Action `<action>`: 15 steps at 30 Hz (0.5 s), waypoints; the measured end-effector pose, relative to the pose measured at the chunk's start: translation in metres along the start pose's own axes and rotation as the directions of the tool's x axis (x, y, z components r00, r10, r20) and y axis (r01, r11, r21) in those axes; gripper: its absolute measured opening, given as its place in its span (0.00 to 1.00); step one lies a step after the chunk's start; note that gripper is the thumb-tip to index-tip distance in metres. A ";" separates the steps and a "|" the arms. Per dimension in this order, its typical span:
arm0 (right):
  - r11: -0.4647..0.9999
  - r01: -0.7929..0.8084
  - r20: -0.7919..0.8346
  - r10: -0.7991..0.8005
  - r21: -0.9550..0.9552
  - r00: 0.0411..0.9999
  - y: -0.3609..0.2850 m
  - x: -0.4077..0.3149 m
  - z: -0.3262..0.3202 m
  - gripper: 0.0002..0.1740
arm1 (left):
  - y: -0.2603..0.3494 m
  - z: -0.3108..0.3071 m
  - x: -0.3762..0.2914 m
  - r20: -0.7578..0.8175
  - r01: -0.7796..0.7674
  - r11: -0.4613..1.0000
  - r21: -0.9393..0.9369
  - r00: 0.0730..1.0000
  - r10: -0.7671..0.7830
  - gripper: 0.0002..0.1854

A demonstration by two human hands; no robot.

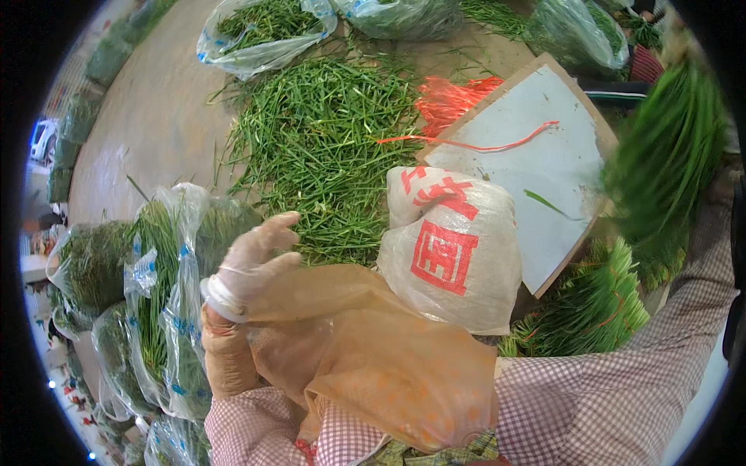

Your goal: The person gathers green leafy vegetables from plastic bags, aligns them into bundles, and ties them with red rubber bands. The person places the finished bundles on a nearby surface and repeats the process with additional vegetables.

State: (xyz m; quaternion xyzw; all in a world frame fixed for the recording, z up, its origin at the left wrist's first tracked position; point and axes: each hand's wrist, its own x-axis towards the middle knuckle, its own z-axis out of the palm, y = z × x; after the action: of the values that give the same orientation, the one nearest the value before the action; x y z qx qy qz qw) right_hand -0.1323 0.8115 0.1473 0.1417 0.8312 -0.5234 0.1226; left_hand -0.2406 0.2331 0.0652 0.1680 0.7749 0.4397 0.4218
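Observation:
My left hand point(259, 253), in a pale thin glove, is raised over the orange-brown apron point(402, 361) with its fingers apart and nothing in them. My right sleeve runs to the right rim, where the hand is out of view. Beside that forearm a bundle of long green leaves point(670, 145), like garlic chives, is blurred, with its pale ends upward. A white woven sack with red print point(454, 250) covers my knee. Beyond it a pale board point(518, 140) carries a red tie strip point(484, 148) and a loose leaf. Tied green bundles point(588, 314) lie below the board.
Loose green leaves point(326, 145) are heaped on the floor ahead, beside a pile of red ties point(451, 102). Clear plastic bags of greens stand at the left point(180, 326), at the top point(262, 29) and at the upper right point(574, 35). Part of another person shows at the upper right.

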 end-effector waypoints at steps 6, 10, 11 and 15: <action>0.955 -0.067 0.105 0.037 0.290 0.994 0.068 0.079 0.029 0.20 | -0.042 0.031 -0.015 0.192 -0.290 0.950 0.119 0.945 0.264 0.34; 0.931 0.112 0.025 -0.128 0.347 0.991 0.184 0.185 0.068 0.25 | -0.069 0.034 -0.058 0.018 -0.098 0.975 0.201 0.995 0.097 0.33; 0.900 0.263 0.070 -0.305 0.349 0.950 0.206 0.204 0.068 0.25 | -0.075 0.029 -0.072 -0.045 -0.058 0.961 0.269 0.996 0.073 0.32; 0.962 0.235 -0.018 -0.240 -0.140 0.971 0.219 0.203 0.050 0.37 | -0.095 0.019 -0.126 -0.373 -0.078 0.940 -0.331 0.926 -0.054 0.24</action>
State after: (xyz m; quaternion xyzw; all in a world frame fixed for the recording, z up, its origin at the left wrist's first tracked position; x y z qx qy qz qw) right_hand -0.2390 0.8783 -0.1283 0.0416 0.8781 -0.4737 0.0538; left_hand -0.1414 0.1110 0.0459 0.0100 0.7527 0.5933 0.2850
